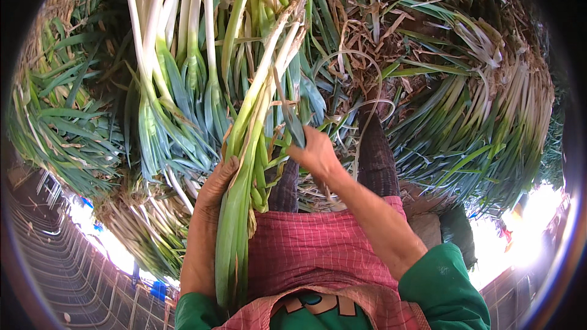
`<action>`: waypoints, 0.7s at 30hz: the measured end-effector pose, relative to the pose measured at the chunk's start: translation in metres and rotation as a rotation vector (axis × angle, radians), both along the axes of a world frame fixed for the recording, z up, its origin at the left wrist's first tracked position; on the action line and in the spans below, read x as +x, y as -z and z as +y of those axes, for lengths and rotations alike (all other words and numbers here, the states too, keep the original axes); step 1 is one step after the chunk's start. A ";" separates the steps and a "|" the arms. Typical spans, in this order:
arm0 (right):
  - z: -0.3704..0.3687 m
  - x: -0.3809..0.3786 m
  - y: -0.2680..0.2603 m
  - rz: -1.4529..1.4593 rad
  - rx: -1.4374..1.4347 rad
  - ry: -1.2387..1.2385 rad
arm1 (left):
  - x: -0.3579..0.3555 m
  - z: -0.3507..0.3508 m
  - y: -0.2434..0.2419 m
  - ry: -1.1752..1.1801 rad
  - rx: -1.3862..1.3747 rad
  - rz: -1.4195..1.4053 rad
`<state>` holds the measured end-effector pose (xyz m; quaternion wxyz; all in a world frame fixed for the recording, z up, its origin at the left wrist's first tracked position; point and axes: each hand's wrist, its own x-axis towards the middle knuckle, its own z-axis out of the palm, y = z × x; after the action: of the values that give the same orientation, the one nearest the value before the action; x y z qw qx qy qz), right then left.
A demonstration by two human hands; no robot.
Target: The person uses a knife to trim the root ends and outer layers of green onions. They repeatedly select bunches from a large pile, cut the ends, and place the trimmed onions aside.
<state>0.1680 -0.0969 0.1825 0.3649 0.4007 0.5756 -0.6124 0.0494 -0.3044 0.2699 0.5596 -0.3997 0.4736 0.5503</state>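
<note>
My left hand point(218, 181) grips a small bunch of leeks point(250, 123) by their green leaves. Their white shanks and root ends point up and away, while the leaf tops hang over my lap. My right hand point(316, 151) is closed around a narrow, pointed knife point(290, 117), partly hidden by the fist. Its blade rises just right of the held shanks; whether it touches them I cannot tell. Directly beyond, cleaned leeks point(188, 46) with bright white shanks and blue-green leaves lie in a pile.
A large heap of untrimmed leeks point(486, 123) lies to the right, another leafy heap point(59, 123) to the left. Several more leeks point(146, 224) are at lower left. Pale looped strapping point(378, 73) and dry leaf scraps point(362, 32) litter the ground around my legs point(378, 160).
</note>
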 end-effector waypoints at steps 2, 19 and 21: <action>-0.011 0.020 -0.030 0.039 -0.013 0.083 | 0.000 -0.003 0.000 -0.014 -0.015 -0.044; -0.023 0.023 0.015 0.021 0.022 0.235 | 0.000 0.009 0.000 -0.049 0.004 -0.063; -0.017 0.008 0.052 0.023 0.104 0.216 | 0.002 0.010 -0.003 -0.036 -0.038 0.020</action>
<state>0.1759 -0.1142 0.1309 0.2690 0.4718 0.5642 -0.6218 0.0519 -0.2941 0.2725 0.5369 -0.4133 0.4824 0.5552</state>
